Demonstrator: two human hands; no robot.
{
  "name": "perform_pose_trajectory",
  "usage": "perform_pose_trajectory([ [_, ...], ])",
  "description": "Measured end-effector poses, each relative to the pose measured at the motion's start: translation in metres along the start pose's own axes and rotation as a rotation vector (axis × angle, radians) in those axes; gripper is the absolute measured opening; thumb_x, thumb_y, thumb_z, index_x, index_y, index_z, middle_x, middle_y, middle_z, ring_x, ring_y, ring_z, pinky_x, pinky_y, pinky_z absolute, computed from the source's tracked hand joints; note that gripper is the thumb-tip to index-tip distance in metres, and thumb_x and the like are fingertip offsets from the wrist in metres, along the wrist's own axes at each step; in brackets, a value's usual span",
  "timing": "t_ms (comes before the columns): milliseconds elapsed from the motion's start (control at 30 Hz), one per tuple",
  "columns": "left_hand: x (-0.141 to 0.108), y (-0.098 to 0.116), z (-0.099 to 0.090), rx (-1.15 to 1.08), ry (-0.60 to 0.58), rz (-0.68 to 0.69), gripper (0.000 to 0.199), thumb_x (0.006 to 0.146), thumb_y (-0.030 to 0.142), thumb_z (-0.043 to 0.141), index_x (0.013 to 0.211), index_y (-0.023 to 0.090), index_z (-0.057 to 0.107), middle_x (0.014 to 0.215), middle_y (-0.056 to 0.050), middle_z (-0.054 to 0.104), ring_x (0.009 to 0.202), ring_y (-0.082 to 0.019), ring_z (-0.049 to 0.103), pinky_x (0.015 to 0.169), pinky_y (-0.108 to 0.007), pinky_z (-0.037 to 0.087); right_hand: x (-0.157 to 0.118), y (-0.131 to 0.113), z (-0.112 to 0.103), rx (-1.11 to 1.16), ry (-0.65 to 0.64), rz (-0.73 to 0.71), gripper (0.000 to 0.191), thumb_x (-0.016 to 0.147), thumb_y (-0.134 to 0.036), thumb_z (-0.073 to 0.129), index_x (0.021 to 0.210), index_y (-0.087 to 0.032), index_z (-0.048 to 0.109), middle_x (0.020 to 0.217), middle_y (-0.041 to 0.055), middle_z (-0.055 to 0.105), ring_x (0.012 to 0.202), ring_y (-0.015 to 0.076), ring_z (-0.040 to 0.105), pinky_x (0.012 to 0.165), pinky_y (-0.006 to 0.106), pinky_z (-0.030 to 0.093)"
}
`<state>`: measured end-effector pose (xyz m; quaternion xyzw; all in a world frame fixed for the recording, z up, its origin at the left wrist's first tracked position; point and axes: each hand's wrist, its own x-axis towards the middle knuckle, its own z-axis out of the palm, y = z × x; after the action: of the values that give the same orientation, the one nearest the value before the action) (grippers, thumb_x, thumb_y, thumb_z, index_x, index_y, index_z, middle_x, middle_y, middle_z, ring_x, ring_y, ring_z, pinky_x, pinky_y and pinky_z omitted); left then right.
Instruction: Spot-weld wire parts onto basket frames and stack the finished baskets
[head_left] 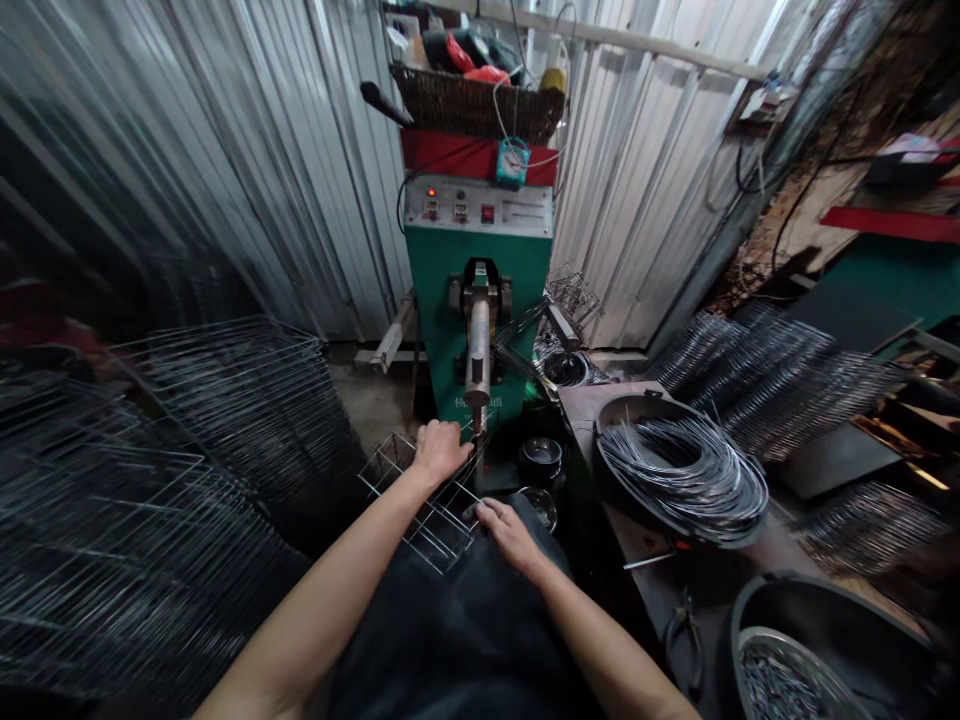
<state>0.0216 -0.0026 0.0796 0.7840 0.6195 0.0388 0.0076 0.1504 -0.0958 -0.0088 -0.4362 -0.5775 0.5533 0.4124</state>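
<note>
Fingers pressed together, my left hand (442,450) and right hand (510,535) clasp a rectangular silver wire basket (427,510), a green metal spot welder (435,310) just past my fingertips.

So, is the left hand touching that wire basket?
Touching: the head view shows the left hand closed over the top wires of the wire basket.

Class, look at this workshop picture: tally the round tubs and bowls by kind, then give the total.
Large black tubs: 2
Small round bowls: 3
Total: 5
</note>
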Motion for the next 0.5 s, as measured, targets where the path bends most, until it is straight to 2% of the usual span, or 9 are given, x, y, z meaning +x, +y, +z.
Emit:
perform_pose_trajectory([
  [133,0.005,-0.002,0.002,0.002,-0.003,0.025,0.033,0.080,0.038,0.047,0.088,0.013,0.067,0.091,-0.015,0.068,0.095,-0.028,0.058,0.081,-0.038,0.043,0.001,-0.001,0.004,0.059,0.005,0.043,0.049,0.076,-0.065,0.046,0.073,-0.019,0.062,0.065,-0.0002,0.052,0.059,0.0131,0.043,0.058,0.025,0.036],
  [200,0.006,-0.004,0.001,0.000,0.000,0.053,0.033,0.081,0.040,0.047,0.088,0.014,0.067,0.090,-0.014,0.068,0.096,-0.029,0.058,0.088,-0.044,0.039,0.001,-0.002,0.006,0.069,-0.002,0.045,0.048,0.076,-0.065,0.046,0.073,-0.019,0.060,0.064,-0.0009,0.051,0.059,0.0129,0.043,0.058,0.025,0.035],
  [267,-0.003,-0.010,0.000,-0.024,0.046,0.085,0.034,0.082,0.041,0.046,0.095,0.016,0.065,0.094,-0.013,0.067,0.098,-0.029,0.056,0.094,-0.053,0.032,0.001,-0.003,0.007,0.068,0.010,0.030,0.047,0.075,-0.065,0.047,0.071,-0.019,0.058,0.062,-0.0015,0.049,0.058,0.0126,0.042,0.059,0.025,0.034],
  [333,-0.031,-0.021,0.003,-0.078,0.184,0.127,0.040,0.083,0.044,0.047,0.108,0.016,0.059,0.103,-0.013,0.065,0.102,-0.030,0.055,0.097,-0.059,0.026,-0.003,-0.007,0.008,0.070,0.046,0.017,0.046,0.076,-0.064,0.047,0.068,-0.019,0.055,0.061,-0.0019,0.047,0.058,0.0125,0.041,0.059,0.025,0.033],
  [400,-0.077,-0.036,0.016,-0.170,0.415,0.181,0.048,0.081,0.044,0.051,0.120,0.016,0.050,0.110,-0.014,0.061,0.105,-0.029,0.053,0.099,-0.059,0.025,-0.012,-0.014,0.012,0.082,0.085,0.010,0.044,0.076,-0.061,0.047,0.067,-0.019,0.053,0.060,-0.0022,0.045,0.057,0.0121,0.040,0.057,0.025,0.032],
  [500,-0.162,-0.060,0.057,-0.354,0.741,0.291,0.059,0.079,0.033,0.056,0.133,0.021,0.035,0.112,-0.012,0.057,0.107,-0.025,0.052,0.100,-0.052,0.032,-0.031,-0.028,0.022,0.109,0.116,0.036,0.040,0.078,-0.056,0.048,0.066,-0.018,0.052,0.057,-0.0030,0.043,0.054,0.0110,0.038,0.054,0.024,0.030],
])
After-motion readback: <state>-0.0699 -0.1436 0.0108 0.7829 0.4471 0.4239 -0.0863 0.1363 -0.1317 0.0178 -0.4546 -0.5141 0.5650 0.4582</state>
